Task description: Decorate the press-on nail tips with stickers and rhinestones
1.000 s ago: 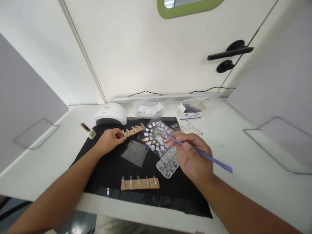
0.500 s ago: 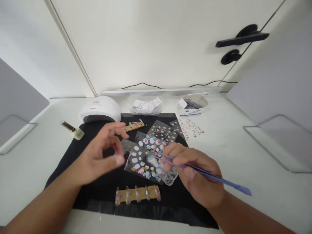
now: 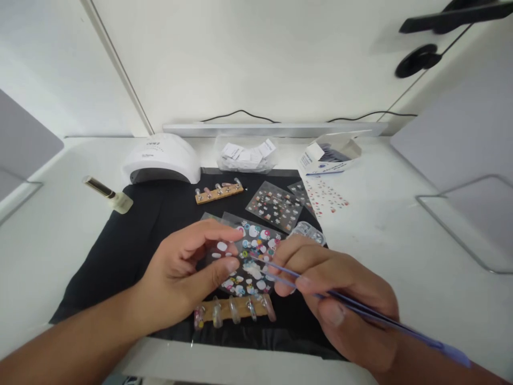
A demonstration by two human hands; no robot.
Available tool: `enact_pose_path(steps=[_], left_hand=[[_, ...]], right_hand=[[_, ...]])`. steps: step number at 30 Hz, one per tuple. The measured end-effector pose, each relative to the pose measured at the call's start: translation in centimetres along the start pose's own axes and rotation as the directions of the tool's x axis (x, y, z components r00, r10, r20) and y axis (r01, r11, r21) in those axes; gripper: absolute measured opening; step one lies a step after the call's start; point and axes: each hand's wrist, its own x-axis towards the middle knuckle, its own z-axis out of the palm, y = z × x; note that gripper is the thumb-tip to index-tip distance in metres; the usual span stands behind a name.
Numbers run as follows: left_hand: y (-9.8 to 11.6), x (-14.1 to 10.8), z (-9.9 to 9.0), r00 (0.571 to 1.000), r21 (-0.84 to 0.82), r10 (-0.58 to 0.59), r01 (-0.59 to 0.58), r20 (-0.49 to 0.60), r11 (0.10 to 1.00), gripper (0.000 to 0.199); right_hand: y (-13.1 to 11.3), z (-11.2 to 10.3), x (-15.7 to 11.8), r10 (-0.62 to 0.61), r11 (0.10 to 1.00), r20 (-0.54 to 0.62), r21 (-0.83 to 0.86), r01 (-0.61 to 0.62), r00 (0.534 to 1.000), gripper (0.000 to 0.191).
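Purple tweezers are gripped in my right hand, their tips pointing left over a clear sticker sheet with white and coloured shapes. My left hand hovers at the sheet's left side, thumb and fingers apart, nothing visible between them. Just below the sheet lies a wooden strip bearing several clear and pinkish nail tips. A second strip with nail tips rests farther back on the black cloth. Whether the tweezer tips hold anything is too small to tell.
A white nail lamp stands at the back left, a polish bottle before it. Behind the cloth are a clear box of packets and an open carton. More sticker sheets and a clear case lie right.
The camera view has shifted. My left hand has moved right, nearer the tweezer tips and over the sheet's left part. The clear case behind my right hand now shows more.
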Motion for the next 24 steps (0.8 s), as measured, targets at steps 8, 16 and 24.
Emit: enact_pose_path(steps=[8, 16, 24], left_hand=[[-0.02, -0.38, 0.2, 0.998, 0.175, 0.034, -0.041, 0.046, 0.984, 0.046], [0.18, -0.34, 0.27, 0.994, 0.359, 0.111, -0.11, 0.017, 0.927, 0.023], [0.65, -0.58, 0.19, 0.993, 0.381, 0.091, -0.111, 0.07, 0.918, 0.021]], right_hand=[[-0.47, 0.69, -0.42, -0.017, 1.0, -0.058, -0.012, 0.016, 0.998, 0.024], [-0.41, 0.83, -0.73, 0.034, 0.999, -0.071, -0.032, -0.036, 0.997, 0.024], [-0.71, 0.94, -0.6, 0.089, 0.996, -0.066, -0.004, -0.09, 0.994, 0.023]])
